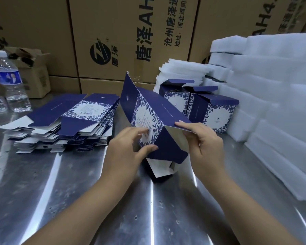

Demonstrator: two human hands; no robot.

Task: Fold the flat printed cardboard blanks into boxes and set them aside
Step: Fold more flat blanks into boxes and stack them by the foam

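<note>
While the half-folded blank [159, 119] tilts over the middle of the worktop [95, 200], the left grip [129, 149] pinches its floral panel near the lower corner and the right grip [203, 140] pinches the near edge of its blue side panel. The stack of flat blanks [69, 121] lies toward the left edge; two folded boxes [214, 114] stand toward the far right, just beside the white foam [281, 112].

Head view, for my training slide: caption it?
Left hand and right hand fold a blue printed blank between the flat stack and folded boxes.
</note>
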